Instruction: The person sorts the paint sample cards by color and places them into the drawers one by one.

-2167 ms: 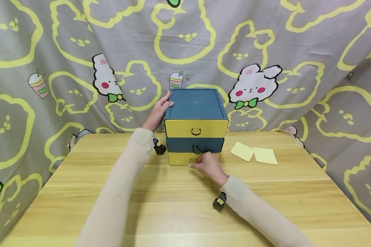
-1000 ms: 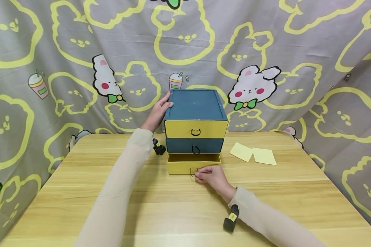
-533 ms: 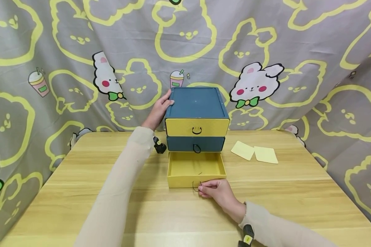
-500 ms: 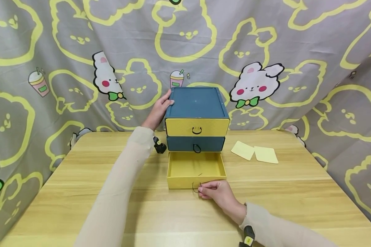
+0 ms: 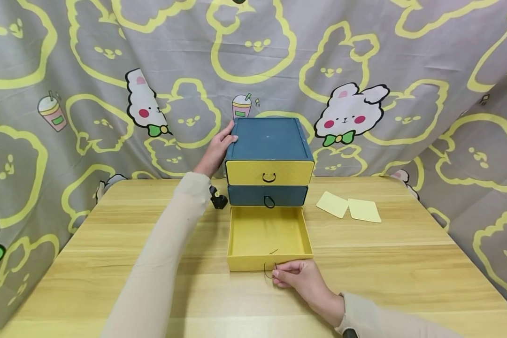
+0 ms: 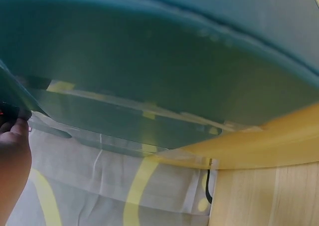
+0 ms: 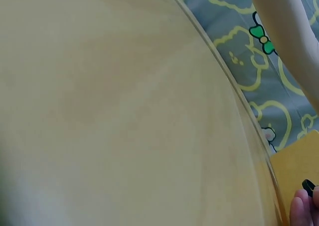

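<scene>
A desktop drawer box (image 5: 268, 138) with a dark blue top stands on the table, its three drawers stacked. My left hand (image 5: 217, 148) grips its upper left edge toward the back, thumb over the top; in the left wrist view that hand (image 6: 14, 153) shows at the rear corner of the blue side wall. The yellow bottom drawer (image 5: 266, 230) is pulled far out and is bare inside. With fingertips, my right hand (image 5: 302, 281) pinches the thin black loop handle (image 5: 267, 272) on its front. The yellow top drawer (image 5: 245, 173) and blue middle drawer (image 5: 245, 196) are closed.
Two pale yellow cards (image 5: 364, 210) lie side by side on the wooden table (image 5: 405, 263), right of the drawer box. A grey patterned curtain (image 5: 173, 56) hangs behind the table and along both sides.
My right hand has drawn the bottom drawer out toward me, from closed to far open, by its loop handle. My left hand has stayed on the box.
</scene>
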`<state>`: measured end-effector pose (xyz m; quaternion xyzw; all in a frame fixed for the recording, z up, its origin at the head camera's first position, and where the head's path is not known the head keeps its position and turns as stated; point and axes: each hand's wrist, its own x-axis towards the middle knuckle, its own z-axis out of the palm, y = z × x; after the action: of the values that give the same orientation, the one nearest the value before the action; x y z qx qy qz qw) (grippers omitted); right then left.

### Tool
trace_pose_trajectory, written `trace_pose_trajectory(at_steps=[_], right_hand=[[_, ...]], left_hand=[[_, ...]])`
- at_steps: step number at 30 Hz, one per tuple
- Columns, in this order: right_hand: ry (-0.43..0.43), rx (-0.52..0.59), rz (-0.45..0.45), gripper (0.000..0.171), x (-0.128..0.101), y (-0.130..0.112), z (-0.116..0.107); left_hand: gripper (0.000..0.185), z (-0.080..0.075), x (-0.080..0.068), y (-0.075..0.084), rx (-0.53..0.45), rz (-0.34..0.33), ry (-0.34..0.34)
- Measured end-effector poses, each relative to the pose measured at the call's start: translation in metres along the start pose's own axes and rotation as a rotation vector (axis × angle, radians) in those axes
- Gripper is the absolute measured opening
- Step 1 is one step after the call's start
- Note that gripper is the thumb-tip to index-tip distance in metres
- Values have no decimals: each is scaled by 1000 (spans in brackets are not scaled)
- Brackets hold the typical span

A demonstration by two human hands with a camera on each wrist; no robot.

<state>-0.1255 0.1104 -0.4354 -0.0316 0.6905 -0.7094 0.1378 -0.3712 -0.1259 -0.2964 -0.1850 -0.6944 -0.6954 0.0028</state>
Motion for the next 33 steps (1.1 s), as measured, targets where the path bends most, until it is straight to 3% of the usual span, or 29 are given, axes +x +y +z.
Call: trace_pose_trajectory(at_steps=[11,15,19,24,30,33], right_hand=[[10,11,2,30,-7,1,-3],[-57,-40,29,36,-15,-3,-17],[-174,-166,38,38,-26,-9,-35],[-305,-340,-125,33,-32,-26,-60],[-500,-406,-325,30,-23,-47,-104],[-514,-438,-375,28,-15,-54,-135]], left_hand=[[64,2,-2,9,-25,-18,-27],[64,2,2,3,-31,-6,-24],[63,3,2,-1,-22,-1,-8],[64,3,2,-2,-3,8,-4],[64,1,0,-2,5,3,2],[64,0,0,-2,-1,4,2]])
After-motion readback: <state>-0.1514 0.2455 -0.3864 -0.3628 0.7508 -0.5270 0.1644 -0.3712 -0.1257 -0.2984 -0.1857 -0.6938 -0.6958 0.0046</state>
